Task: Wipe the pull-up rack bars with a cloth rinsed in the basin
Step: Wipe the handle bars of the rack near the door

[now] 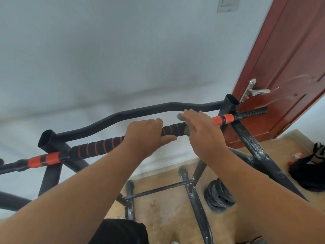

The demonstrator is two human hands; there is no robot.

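mid-wipe, by the look of it. left hand [146, 133] curled round the foam-gripped bar [98, 145], steadying it. right hand [202, 131] wrapped over a grey-green cloth [181, 117], pressing it onto the same bar just right of the left hand, near the orange band [223, 119]. only a corner and a lower edge of the cloth showing past the fingers.

hard to judge what is already clean: no wet sheen readable on the foam. probably left to do: the curved black upper bar [140, 110] behind, the threaded end [255, 111] by the door, the orange section at the far left [45, 160], and the lower frame. right leg of the rack [253, 145] streaked with whitish dust or scuffs, so likely untouched so far. basin nowhere in view, so no telling how far off the next rinse is.

room: pale wall [123, 50] behind the rack, red-brown door [290, 67] with a metal lever handle [255, 89] at right. tan floor [167, 213] below, blotchy and stained, with a stack of weight plates [219, 196] beside the rack's leg and a black bag [311, 168] further right.
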